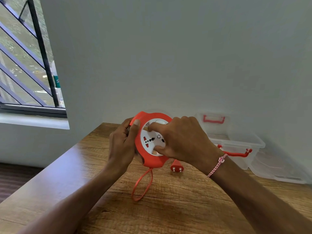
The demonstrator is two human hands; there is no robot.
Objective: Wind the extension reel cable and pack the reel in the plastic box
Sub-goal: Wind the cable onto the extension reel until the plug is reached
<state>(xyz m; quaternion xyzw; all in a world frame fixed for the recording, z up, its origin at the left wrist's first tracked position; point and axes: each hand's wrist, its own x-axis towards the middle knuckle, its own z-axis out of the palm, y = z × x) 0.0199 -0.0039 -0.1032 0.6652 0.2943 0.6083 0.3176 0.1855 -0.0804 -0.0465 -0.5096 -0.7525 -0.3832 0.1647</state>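
Your left hand (122,144) clamps the orange rim of the extension reel (152,141), held above the desk (168,208); your right hand (181,141) pinches its white hub. It looks rigid and light, so grip the rim. The limp cable (143,186) trails at 6 o'clock; the plastic box (236,144) waits at 3 o'clock.

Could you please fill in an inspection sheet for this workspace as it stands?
Surface: wooden table, bare around the work.
Job's things: red extension reel held above the table; open clear plastic box at right, lid beside it.
Clutter: nothing seen.
Grippers: left hand grips the reel's rim; right hand fingers on its white face.
Cables: red cable loop hangs to the table; plug lies unwound.
Surroundings: grey wall, barred window left.
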